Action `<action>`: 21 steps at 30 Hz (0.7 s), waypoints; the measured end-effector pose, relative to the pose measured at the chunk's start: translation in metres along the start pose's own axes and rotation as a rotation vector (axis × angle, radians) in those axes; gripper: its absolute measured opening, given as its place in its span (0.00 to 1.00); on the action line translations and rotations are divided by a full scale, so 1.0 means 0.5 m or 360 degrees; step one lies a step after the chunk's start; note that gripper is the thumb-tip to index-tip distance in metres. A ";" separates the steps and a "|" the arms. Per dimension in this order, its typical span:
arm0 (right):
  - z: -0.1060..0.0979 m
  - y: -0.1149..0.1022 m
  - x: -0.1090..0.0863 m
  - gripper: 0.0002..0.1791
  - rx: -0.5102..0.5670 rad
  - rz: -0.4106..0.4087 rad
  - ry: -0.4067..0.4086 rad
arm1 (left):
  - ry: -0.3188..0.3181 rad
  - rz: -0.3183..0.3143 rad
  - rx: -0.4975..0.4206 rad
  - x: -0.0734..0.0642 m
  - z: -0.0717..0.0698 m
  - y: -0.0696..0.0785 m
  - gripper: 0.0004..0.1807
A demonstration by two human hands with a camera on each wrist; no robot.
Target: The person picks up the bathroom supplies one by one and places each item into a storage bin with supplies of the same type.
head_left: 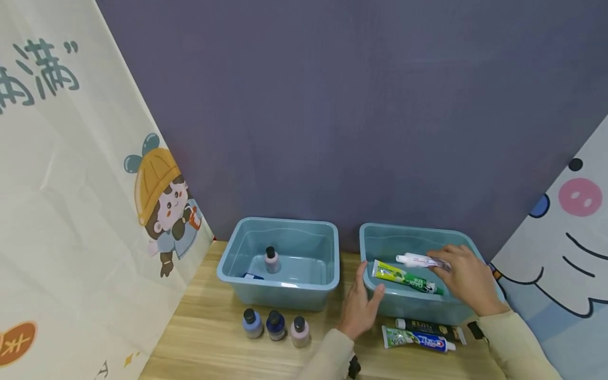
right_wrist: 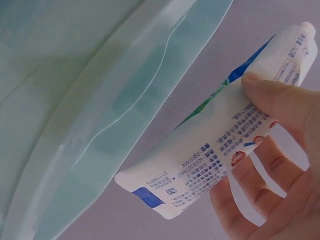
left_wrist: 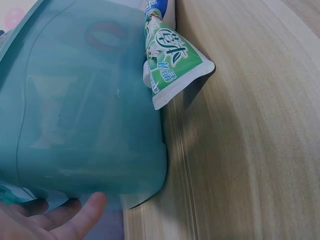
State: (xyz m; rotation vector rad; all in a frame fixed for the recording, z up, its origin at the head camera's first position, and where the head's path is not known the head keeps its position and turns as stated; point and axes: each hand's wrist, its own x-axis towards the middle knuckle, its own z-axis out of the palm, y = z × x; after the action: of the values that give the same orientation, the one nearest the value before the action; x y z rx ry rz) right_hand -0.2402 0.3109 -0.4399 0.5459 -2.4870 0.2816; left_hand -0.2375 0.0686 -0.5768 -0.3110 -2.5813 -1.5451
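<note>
My right hand [head_left: 467, 275] grips a toothpaste tube [head_left: 421, 260] over the right blue bin [head_left: 413, 232]. In the right wrist view, the tube [right_wrist: 200, 155] shows a white side with blue print, and a thumb and fingers pinch it near one end. A yellow-green toothpaste tube [head_left: 404, 276] lies at that bin's front, inside the rim. My left hand [head_left: 357, 309] is at the bin's front left corner, fingers extended along its side and thumb near the front rim. From the left wrist view, the fingers [left_wrist: 82, 215] lie beside the bin's wall [left_wrist: 90, 125].
Before the right bin lie a black toothpaste tube [head_left: 429, 328] and a green-and-blue one [head_left: 418, 339]. A second blue bin [head_left: 280, 298] at left holds a black-capped bottle [head_left: 272, 260] and a dark blue item. Three small bottles [head_left: 275, 325] stand before it on the wooden table [head_left: 204, 327].
</note>
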 end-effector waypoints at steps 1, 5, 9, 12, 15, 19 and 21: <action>0.001 0.001 0.002 0.20 -0.0005 0.0001 -0.0006 | 0.0002 0.0004 -0.0001 0.001 -0.001 0.000 0.37; 0.003 0.009 0.007 0.19 -0.0014 -0.0009 -0.0047 | 0.0009 0.0017 0.0008 0.003 -0.001 0.000 0.37; 0.010 0.018 0.011 0.19 -0.0004 -0.0013 -0.0098 | 0.0005 0.0011 0.0017 0.002 0.000 -0.001 0.37; 0.015 0.027 0.015 0.18 0.0006 -0.0008 -0.0134 | 0.0002 0.0008 0.0017 0.002 0.003 -0.002 0.37; 0.021 0.035 0.019 0.18 0.0013 0.0000 -0.0178 | 0.0008 0.0009 0.0013 0.004 0.005 -0.003 0.37; 0.028 0.043 0.028 0.18 0.0037 0.0024 -0.0263 | 0.0021 0.0019 0.0023 0.003 0.006 -0.004 0.37; 0.032 0.045 0.032 0.17 0.0048 0.0050 -0.0309 | 0.0029 0.0026 0.0028 0.002 0.006 -0.004 0.37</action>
State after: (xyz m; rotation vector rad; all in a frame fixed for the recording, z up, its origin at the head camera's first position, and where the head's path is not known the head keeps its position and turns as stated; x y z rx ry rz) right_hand -0.2701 0.3209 -0.4453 0.5707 -2.6845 0.2912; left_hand -0.2392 0.0703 -0.5796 -0.3138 -2.5709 -1.5116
